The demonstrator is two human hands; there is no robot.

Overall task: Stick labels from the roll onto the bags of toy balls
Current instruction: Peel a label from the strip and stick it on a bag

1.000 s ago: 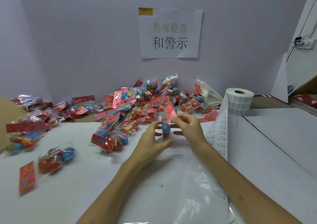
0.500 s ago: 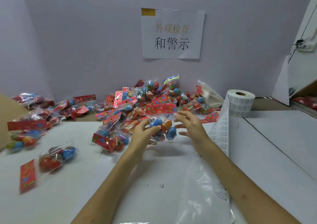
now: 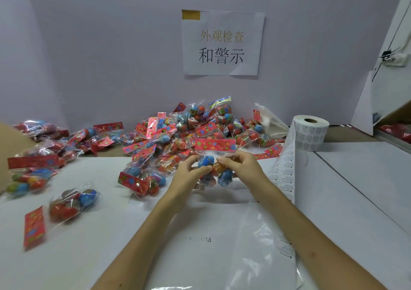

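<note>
I hold one bag of toy balls [image 3: 214, 145] upright above the table, its red flowered header card on top and blue and orange balls below. My left hand [image 3: 188, 174] grips the bag's left side at the balls. My right hand [image 3: 241, 165] pinches the right side. The label roll [image 3: 310, 135] stands at the back right, and its strip of labels [image 3: 285, 174] trails down the table past my right forearm. A large pile of bags [image 3: 178, 134] lies behind my hands.
More bags lie at the left [image 3: 31, 169], with one apart near the front left [image 3: 71, 203]. A clear plastic sheet [image 3: 251, 245] lies under my right arm. A paper sign [image 3: 222, 43] hangs on the back wall. A cardboard edge [image 3: 9, 147] sits far left.
The bag has turned from edge-on to facing me with its header card level. Both hands have drawn together on the balls, and the left hand has risen to grip the bag.
</note>
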